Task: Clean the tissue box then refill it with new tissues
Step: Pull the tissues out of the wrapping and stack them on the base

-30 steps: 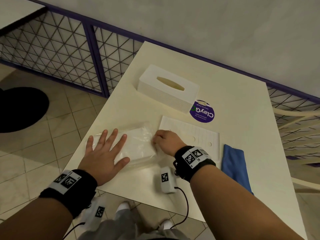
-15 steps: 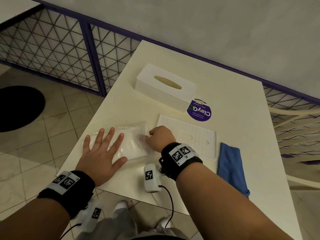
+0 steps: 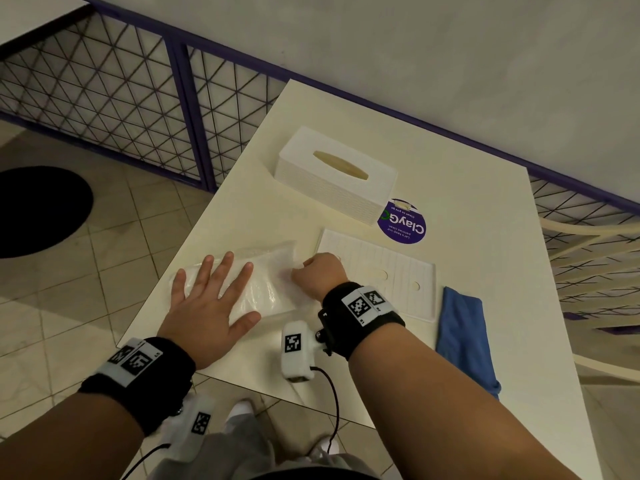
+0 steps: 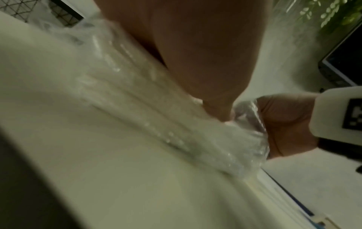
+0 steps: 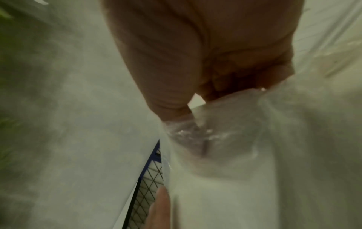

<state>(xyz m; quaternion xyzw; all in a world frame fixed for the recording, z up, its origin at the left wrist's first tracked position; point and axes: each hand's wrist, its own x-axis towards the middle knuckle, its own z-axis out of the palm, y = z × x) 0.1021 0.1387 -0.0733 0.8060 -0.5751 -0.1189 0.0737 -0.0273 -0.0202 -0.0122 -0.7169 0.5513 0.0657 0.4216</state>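
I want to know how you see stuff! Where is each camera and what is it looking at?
Head: on the person's head, looking down at the table; shows both forearms, left hand flat on the tissue pack.
Left wrist: under the left hand, looking along the pack.
Right wrist: under the right hand, at fingers pinching the wrapper.
All three share the tissue pack.

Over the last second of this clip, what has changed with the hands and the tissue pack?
Little. The right hand still pinches the plastic wrap at the end of the tissue pack, seemingly tugging it; the wrap there looks more bunched. The left hand stays flat on the pack. Tissue box, base plate and blue cloth unmoved.
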